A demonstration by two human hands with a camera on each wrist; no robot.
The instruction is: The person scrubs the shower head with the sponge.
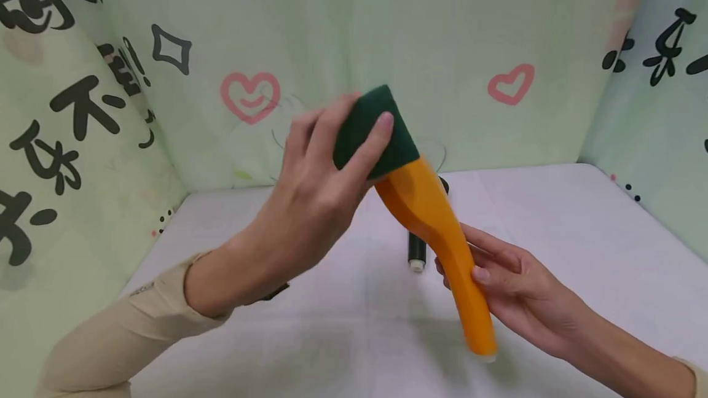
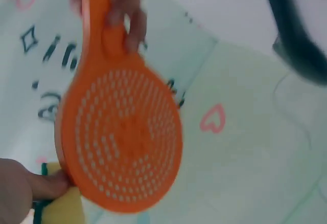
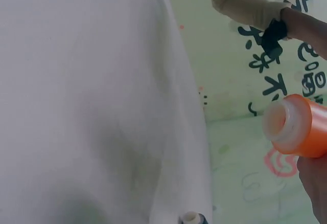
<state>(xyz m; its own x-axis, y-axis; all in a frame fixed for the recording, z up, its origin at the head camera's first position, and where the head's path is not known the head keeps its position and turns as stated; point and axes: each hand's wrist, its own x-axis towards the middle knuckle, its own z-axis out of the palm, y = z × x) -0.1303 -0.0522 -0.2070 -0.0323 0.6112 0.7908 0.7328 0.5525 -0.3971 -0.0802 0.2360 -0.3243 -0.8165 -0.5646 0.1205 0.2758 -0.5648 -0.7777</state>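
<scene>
An orange shower head [image 1: 450, 244] is held up above the table, tilted, with its handle toward the lower right. The right hand [image 1: 520, 293] grips that handle between thumb and fingers. With the left hand [image 1: 315, 201] the person holds a sponge [image 1: 381, 134], green on one side and yellow on the other, against the head end. In the left wrist view the round spray face [image 2: 125, 137] with rings of small nozzles shows, the sponge [image 2: 64, 208] at its rim. The handle's whitish connector end [image 3: 281, 124] faces the right wrist camera.
Behind the orange shower head a black handle with a white end [image 1: 417, 250] lies on the white-covered table [image 1: 343, 336], partly hidden. Pale green curtains [image 1: 387, 35] with hearts and black writing enclose the back and sides. A dark object [image 1: 275, 292] shows just below the left wrist.
</scene>
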